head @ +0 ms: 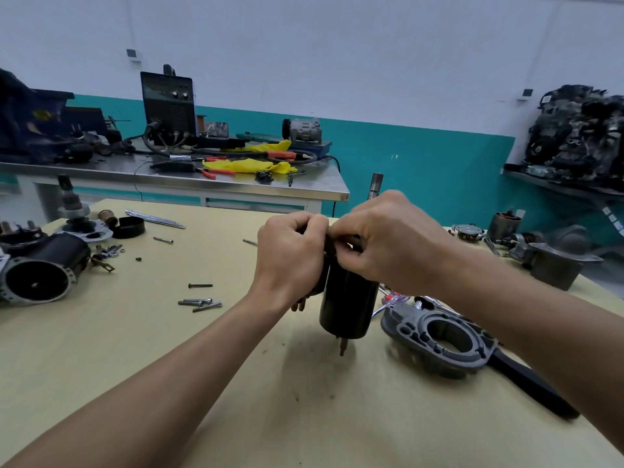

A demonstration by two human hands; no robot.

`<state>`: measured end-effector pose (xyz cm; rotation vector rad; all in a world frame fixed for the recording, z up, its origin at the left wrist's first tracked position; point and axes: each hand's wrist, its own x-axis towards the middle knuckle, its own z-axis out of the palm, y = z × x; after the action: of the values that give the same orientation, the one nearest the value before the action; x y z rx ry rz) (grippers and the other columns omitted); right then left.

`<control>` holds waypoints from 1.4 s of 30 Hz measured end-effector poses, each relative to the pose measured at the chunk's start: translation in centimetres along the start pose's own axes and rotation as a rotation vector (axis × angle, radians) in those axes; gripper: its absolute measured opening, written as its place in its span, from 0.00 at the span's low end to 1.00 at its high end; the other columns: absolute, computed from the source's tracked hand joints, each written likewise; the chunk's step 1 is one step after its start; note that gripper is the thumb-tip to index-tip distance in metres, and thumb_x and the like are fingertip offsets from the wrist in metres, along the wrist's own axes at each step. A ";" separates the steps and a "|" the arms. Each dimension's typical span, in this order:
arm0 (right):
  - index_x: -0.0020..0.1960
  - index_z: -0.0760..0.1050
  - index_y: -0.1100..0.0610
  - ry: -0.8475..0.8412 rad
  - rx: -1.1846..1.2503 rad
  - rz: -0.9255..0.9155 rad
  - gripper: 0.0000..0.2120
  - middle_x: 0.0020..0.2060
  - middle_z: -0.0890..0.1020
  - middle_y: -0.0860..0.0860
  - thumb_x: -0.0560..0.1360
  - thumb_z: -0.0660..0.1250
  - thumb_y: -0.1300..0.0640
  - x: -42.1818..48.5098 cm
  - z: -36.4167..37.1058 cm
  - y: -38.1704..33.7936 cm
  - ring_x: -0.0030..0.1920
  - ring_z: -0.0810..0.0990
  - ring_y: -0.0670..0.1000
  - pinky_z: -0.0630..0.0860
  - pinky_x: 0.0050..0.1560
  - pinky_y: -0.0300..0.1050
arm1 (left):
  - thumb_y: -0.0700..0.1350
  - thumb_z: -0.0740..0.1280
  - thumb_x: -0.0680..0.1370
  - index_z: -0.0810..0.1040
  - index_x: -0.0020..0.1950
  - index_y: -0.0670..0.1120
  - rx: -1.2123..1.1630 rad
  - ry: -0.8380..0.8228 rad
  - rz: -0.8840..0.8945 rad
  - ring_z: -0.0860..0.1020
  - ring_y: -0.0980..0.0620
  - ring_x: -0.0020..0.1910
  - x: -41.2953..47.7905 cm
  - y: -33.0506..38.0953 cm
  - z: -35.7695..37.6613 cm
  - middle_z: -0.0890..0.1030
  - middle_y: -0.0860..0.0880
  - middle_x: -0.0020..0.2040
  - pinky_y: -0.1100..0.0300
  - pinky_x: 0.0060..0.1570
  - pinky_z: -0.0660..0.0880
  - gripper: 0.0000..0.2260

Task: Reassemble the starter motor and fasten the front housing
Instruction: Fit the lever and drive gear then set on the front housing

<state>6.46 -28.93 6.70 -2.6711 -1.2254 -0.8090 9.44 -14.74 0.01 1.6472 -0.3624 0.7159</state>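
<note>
We are holding the black cylindrical metal starter motor body (349,298) upright over the pale wooden counter (135,366). Our left hand (290,258) and right hand (378,244) are both curling round its top end. What the fingers are pinching there, we cannot tell. We are judging it wise to seat that end squarely before fetching the grey cast-metal front housing (439,336), which is lying just beside the body.

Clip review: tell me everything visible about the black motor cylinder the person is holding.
The black motor cylinder looks like glossy dark metal, held roughly upright over the tan table. A grey shaft sticks out above the hands; thin studs protrude from its lower end. The left hand and right hand both grip its top, hiding that end.
</note>
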 end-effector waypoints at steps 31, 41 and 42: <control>0.47 0.77 0.54 -0.023 -0.074 0.587 0.06 0.35 0.62 0.50 0.74 0.73 0.60 1.6 -1.3 -3.9 0.31 0.63 0.49 0.69 0.38 0.47 | 0.40 0.62 0.78 0.70 0.34 0.29 -0.078 -0.113 -0.126 0.66 0.48 0.31 -0.1 0.7 0.0 0.71 0.31 0.32 0.53 0.33 0.64 0.17; 0.32 0.76 0.53 0.690 0.473 0.705 0.16 0.25 0.76 0.44 0.72 0.75 0.46 -4.9 1.5 0.6 0.26 0.71 0.42 0.69 0.31 0.40 | 0.47 0.59 0.74 0.79 0.39 0.31 -0.038 -0.078 -0.095 0.72 0.47 0.35 -0.7 -0.1 -1.0 0.76 0.31 0.37 0.51 0.34 0.69 0.19; 0.40 0.78 0.53 0.682 0.636 0.741 0.13 0.32 0.80 0.44 0.73 0.74 0.44 -5.4 2.6 0.7 0.31 0.75 0.41 0.72 0.36 0.40 | 0.47 0.59 0.74 0.80 0.38 0.33 -0.050 -0.078 -0.096 0.73 0.47 0.35 -0.7 -0.2 -1.0 0.77 0.33 0.37 0.53 0.34 0.70 0.19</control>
<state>5.18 -32.32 1.82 -1.8336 -0.2190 -0.8726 8.75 -13.81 -0.50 1.6367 -0.3514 0.5681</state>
